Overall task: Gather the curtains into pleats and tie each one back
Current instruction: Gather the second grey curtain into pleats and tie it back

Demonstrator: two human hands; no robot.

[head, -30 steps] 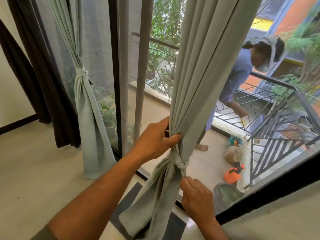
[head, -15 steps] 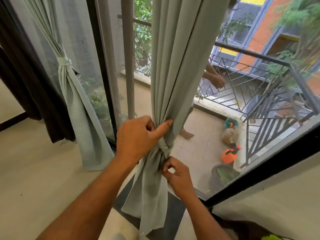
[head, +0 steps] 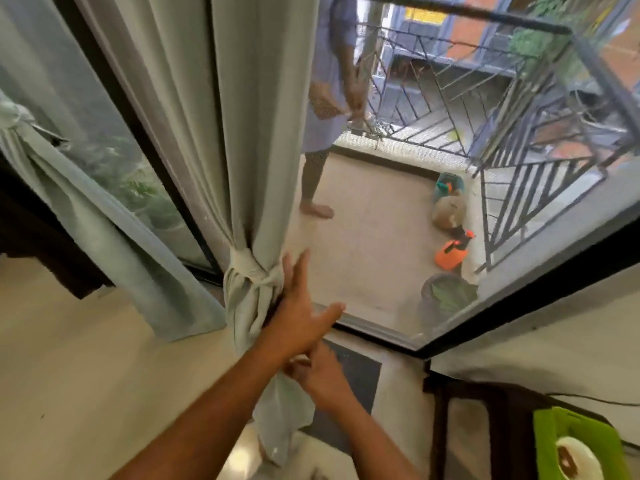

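the left hand (head: 298, 317) is letting go of the knot (head: 254, 268), fingers now spreading wide beside it; the right hand (head: 320, 372) is touching the curtain (head: 242, 133) tail below, grip unclear. tie-back looks finished.

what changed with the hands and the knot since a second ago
The left hand has let go of the curtain above the knot and now lies open, fingers straight, against the knot's right side. The right hand has dropped from just under the knot to the hanging tail lower down; its grip is hidden. The knot stays tied, and the far curtain stays tied back.
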